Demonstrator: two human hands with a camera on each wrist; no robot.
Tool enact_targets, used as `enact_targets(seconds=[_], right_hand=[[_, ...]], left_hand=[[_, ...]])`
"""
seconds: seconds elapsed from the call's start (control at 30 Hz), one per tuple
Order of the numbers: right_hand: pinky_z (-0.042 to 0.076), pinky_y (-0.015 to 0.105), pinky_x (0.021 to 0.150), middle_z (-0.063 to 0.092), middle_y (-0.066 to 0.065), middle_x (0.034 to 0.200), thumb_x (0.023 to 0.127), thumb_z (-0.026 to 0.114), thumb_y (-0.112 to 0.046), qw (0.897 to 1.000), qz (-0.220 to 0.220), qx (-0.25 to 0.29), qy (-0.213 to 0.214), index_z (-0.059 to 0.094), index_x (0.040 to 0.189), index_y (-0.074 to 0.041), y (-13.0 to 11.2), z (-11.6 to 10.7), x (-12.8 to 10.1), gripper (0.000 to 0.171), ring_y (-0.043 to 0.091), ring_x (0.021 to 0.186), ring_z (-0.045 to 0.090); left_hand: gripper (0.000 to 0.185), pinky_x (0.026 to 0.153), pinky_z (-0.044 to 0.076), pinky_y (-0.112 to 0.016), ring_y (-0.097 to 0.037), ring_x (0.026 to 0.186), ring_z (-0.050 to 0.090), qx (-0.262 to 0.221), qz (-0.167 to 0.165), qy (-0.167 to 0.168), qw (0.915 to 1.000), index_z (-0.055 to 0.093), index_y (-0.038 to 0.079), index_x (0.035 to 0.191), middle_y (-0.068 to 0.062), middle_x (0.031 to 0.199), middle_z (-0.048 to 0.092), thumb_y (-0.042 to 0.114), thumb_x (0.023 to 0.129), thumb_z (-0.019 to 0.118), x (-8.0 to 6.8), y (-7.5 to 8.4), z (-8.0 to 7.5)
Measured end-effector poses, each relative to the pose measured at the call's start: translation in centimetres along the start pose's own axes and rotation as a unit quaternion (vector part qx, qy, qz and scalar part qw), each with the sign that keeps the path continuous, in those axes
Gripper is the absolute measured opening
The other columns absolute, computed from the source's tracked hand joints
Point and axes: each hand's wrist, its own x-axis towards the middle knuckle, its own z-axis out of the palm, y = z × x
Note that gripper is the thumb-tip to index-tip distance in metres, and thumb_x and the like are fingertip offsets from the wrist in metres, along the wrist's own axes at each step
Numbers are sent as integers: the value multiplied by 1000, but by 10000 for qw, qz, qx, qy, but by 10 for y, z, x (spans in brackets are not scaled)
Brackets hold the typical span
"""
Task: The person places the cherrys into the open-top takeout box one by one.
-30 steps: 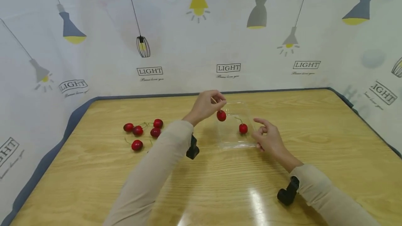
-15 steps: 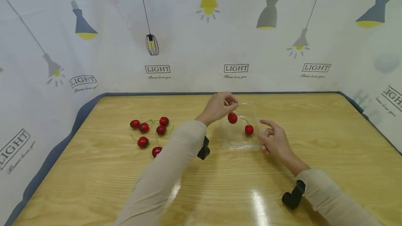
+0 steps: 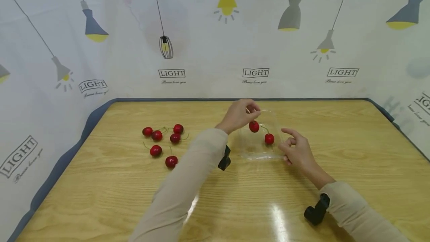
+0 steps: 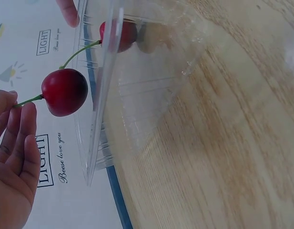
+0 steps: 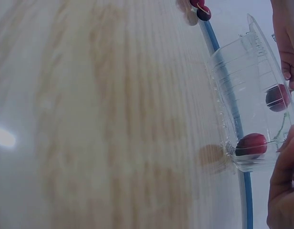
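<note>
Head view: "LIGHT" labels (image 3: pixel 255 73) behind cherry (image 3: pixel 254 126), smaller script perhaps illegible.

— What is the table (image 3: pixel 235 204) made of?
— Light wood with a grain is seen, smooth and shiny where the lamp is mirrored.
— And the box (image 3: pixel 258 152)?
— Thin clear plastic with ribbed walls is seen.
— The cherries (image 3: pixel 155 150)?
— Glossy red skin is shown.
— The wall (image 3: pixel 201 29)?
— Matt printed cloth is hung there.
</note>
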Motion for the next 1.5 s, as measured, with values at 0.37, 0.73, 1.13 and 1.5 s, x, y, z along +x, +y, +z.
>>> enact_targets(seconds=[0.37, 0.73, 1.13, 1.5], right_hand=[[40, 26, 35, 43, 5, 62, 81, 49, 2, 9999, 139, -30, 5, 33, 132, 1, 2, -2, -3, 54, 11, 39, 45], [40, 26, 35, 43, 5, 61, 81, 48, 1, 10000, 21, -59, -58, 34, 131, 1, 0, 3, 1, 52, 11, 38, 44], [41, 27, 36, 45, 5, 63, 80, 48, 2, 10000, -5, -37, -61, 33, 132, 2, 2, 0, 2, 54, 10, 39, 46], [41, 27, 35, 44, 4, 60, 81, 49, 2, 9999, -114, -124, -16, 34, 131, 2, 1, 0, 1, 52, 11, 38, 46]], left_hand=[[10, 59, 44, -19, -9, 71, 54, 42, -11, -6, 10000, 63, 11, 88, 2, 79, 58, 20, 85, 59, 6, 0, 7], [8, 60, 45, -18, -9, 70, 55, -163, -24, 33, 9999, 62, 8, 88, 1, 78, 59, 16, 85, 60, 5, -2, 10], [8, 62, 45, -17, -11, 75, 56, -382, 12, 63, 9993, 62, 6, 89, -1, 81, 60, 12, 84, 60, 6, -1, 18], [8, 57, 45, -17, -10, 72, 55, -381, -11, 43, 9993, 62, 7, 88, 0, 79, 58, 14, 83, 61, 11, -2, 20]])
